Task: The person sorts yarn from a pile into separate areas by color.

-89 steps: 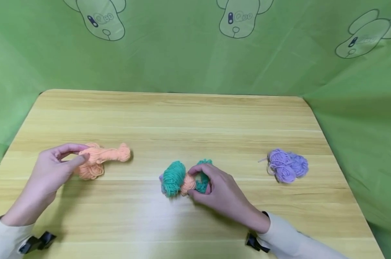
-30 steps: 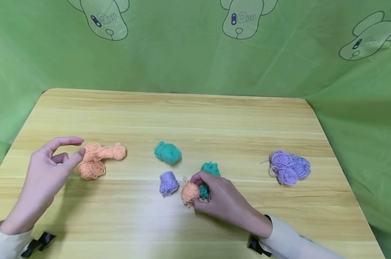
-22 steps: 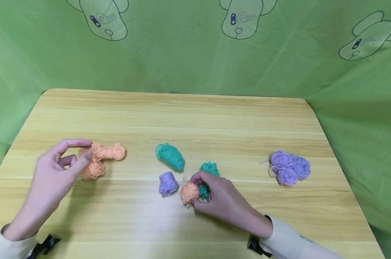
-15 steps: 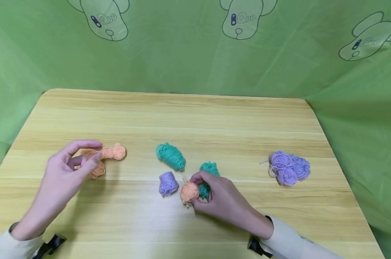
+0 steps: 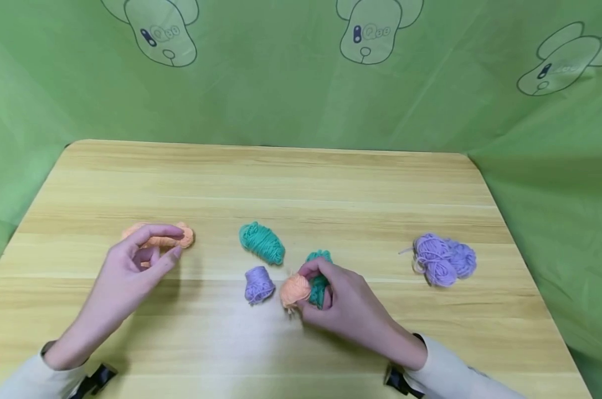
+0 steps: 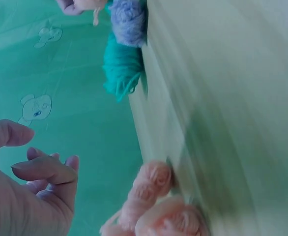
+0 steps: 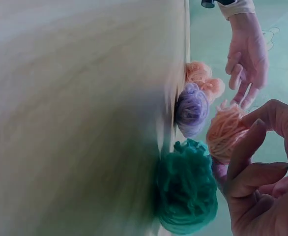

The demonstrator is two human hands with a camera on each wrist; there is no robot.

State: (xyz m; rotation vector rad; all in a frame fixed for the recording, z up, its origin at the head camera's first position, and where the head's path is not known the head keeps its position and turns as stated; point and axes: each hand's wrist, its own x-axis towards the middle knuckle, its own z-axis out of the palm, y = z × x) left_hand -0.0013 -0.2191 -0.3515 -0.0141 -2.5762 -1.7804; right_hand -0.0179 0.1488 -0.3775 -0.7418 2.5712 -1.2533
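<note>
Peach yarn ball [image 5: 294,291], round and stringy

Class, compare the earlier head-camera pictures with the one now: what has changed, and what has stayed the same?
The left hand has let go of the peach yarn pile and shifted to the right, nothing in its fingers. One teal skein has moved away from the person, uncovering a small purple skein. The right hand still holds the peach yarn ball; the purple yarn pile lies as before.

Yarn [image 5: 262,243] on table [image 5: 281,183], wooden perhaps
</note>
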